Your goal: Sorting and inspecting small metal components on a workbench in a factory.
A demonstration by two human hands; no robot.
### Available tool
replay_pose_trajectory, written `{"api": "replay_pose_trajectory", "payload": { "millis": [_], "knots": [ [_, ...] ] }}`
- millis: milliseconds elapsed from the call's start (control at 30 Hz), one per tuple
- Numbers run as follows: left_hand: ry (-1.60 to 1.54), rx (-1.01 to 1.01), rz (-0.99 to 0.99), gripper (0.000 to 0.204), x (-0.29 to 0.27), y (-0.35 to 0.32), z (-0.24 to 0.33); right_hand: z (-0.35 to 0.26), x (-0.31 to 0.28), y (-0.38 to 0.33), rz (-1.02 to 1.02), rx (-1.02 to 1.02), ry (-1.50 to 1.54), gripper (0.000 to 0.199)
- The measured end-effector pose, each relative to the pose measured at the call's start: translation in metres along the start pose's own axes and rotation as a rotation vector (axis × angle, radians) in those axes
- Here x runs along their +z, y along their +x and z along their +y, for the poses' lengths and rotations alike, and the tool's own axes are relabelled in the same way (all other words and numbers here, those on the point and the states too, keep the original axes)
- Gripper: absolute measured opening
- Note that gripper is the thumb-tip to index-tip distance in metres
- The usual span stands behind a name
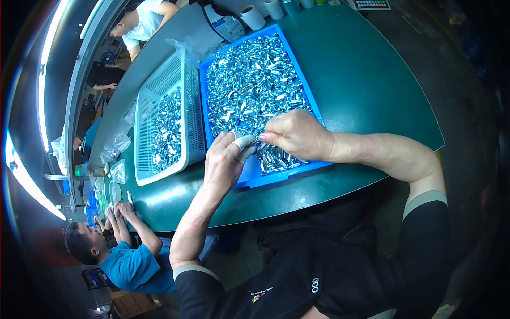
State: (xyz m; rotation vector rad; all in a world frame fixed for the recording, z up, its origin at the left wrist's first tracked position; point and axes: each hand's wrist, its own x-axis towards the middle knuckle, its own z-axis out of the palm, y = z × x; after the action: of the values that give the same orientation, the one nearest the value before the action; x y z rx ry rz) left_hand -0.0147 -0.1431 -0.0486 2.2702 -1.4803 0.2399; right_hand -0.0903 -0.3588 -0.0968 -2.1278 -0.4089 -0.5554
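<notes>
My left hand (226, 159) and my right hand (300, 135) meet over the near part of a blue tray (265, 179). White coverings wrap some fingertips of my left hand, and its fingers are pinched together. My right thumb and index finger are also closed in a pinch, almost touching the left fingertips. Whatever sits between them is too small and hidden to make out. Many small, shiny, elongated metal pieces (252, 80) fill the tray beneath both hands.
Left of the tray stands a white slatted plastic basket (159, 178) holding similar metal pieces (167, 127). Clear plastic bags (116, 146) lie beyond it on the green table (366, 69). White rolls (253, 17) stand at the back. A co-worker in blue (133, 266) sits at left.
</notes>
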Motion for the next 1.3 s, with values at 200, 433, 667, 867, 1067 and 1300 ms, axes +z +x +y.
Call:
{"api": "replay_pose_trajectory", "payload": {
  "millis": [200, 433, 667, 867, 1067, 1300],
  "knots": [
    [-0.046, 0.054, 0.052, 0.027, 0.001, 0.007, 0.01, -0.004, -0.003, 0.004, -0.125, 0.086, 0.159, 0.039],
    [0.009, 0.053, 0.092, 0.027, 0.001, 0.006, 0.011, 0.002, -0.001, 0.007, -0.186, 0.206, 0.346, 0.039],
    [0.03, -0.011, 0.062, 0.026, -0.003, 0.003, 0.018, -0.001, -0.004, 0.006, -0.081, 0.223, 0.406, 0.026],
    [0.022, -0.045, 0.058, 0.025, -0.004, 0.0, 0.019, 0.001, 0.001, 0.004, -0.04, 0.089, 0.449, 0.021],
    [0.051, -0.04, 0.031, 0.025, -0.003, 0.003, 0.027, 0.003, -0.002, 0.005, -0.053, 0.063, 0.28, 0.031],
    [0.207, 0.007, 0.095, 0.022, -0.024, -0.005, 0.005, -0.001, -0.008, 0.007, -0.07, 0.265, 0.437, 0.044]
  ]
}}
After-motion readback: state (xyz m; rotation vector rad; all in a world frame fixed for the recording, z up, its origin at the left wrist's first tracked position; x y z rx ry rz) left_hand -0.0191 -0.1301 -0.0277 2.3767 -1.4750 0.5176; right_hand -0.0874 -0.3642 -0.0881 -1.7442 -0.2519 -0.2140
